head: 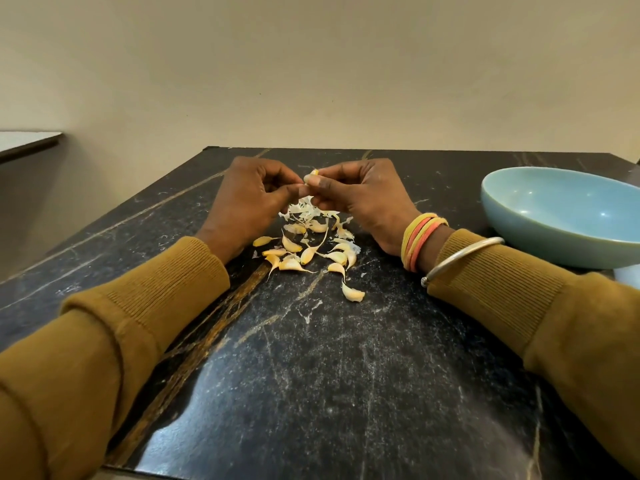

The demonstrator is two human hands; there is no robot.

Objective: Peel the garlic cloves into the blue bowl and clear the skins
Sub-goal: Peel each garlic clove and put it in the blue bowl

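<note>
Black marble table (pixel 311 375), garlic cloves (pixel 304 252) beside loose skins (pixel 308 211), blue bowl (pixel 561 216) at right

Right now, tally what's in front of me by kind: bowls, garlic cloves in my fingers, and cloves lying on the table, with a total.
Blue bowl: 1
Held garlic clove, pinched between left hand and right hand: 1
Loose cloves on the table: about 12; skins overlap some
Total: about 14

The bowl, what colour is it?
Light blue: the bowl shows best in the head view.
</note>
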